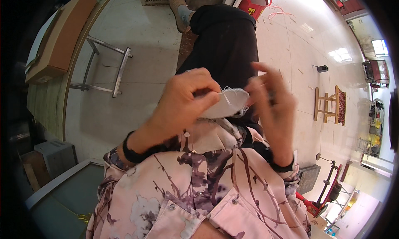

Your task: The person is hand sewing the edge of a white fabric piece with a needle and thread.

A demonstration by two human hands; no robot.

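Observation:
Above my lap, a pale, rounded, flat piece of cloth [226,104], shaped like the end of an insole, has loose white threads along its edge. My left hand [187,95] pinches its left side between thumb and fingers. At the cloth's right edge is my right hand [272,98], smeared by motion, with one finger reaching up and out. Whether that hand holds a thread or needle cannot be made out. Part of the cloth's lower end lies behind my left hand.
On the left, a cardboard box [62,35] lies on a wooden table, with a metal-framed stool [120,73] beside it. A red bucket [254,2] is at the top. To the right are a small wooden folding stool [330,105] and a red-and-black stand-like machine [328,193].

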